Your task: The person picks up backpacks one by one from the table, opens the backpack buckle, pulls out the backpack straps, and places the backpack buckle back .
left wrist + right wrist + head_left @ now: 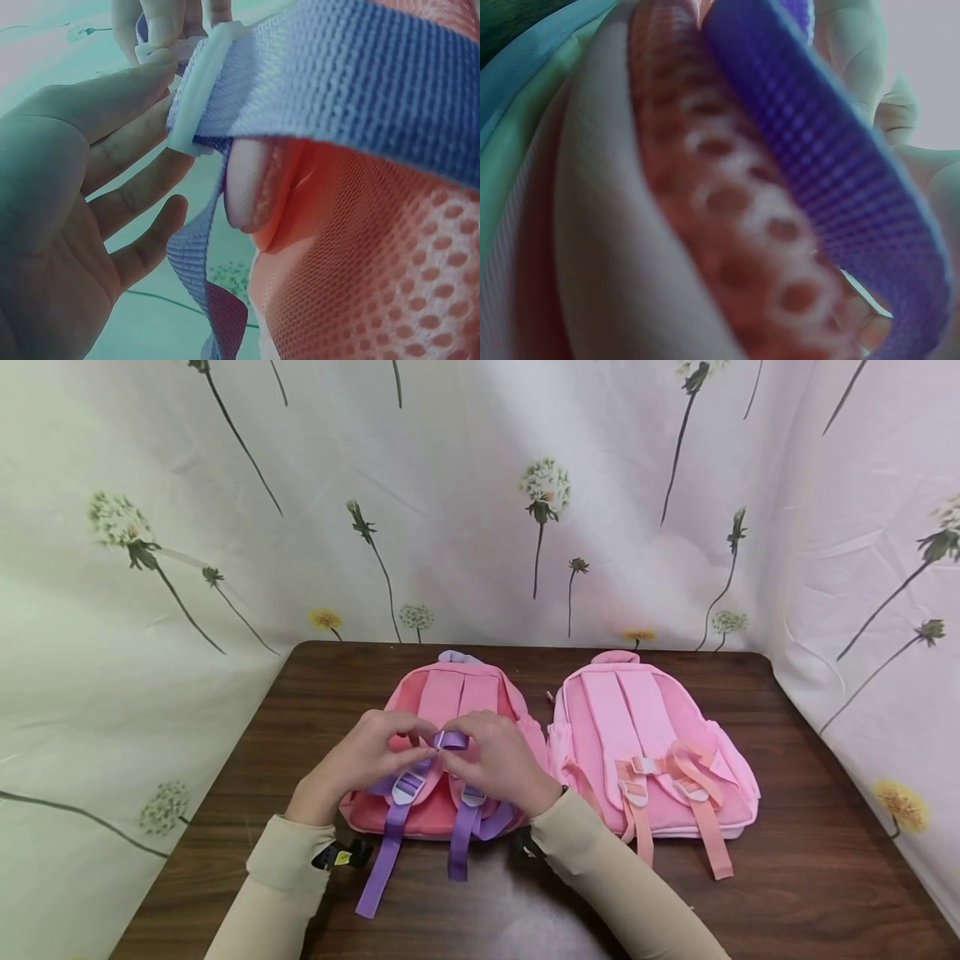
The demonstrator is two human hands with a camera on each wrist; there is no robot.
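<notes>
A pink backpack [513, 693] with purple straps lies on its front, its back panel facing up. Above its lower half, my left hand [360, 756] and my right hand [501, 758] meet fingertip to fingertip. Between them they pinch a small white buckle [176, 51] on a purple strap [454, 741], one hand on each side. Fingers partly cover the buckle. White strap adjusters [408, 786] sit below the hands, with loose purple webbing ends [384, 868] hanging toward the table's front. In the right wrist view, a purple strap [817, 165] hides much of the right hand.
A second, lighter pink backpack [697, 718] lies on the right, with its peach chest strap [663, 766] joined by a white buckle. Both bags rest on a dark wooden table [810, 860]. Behind stands a white curtain [465, 527] printed with dandelions.
</notes>
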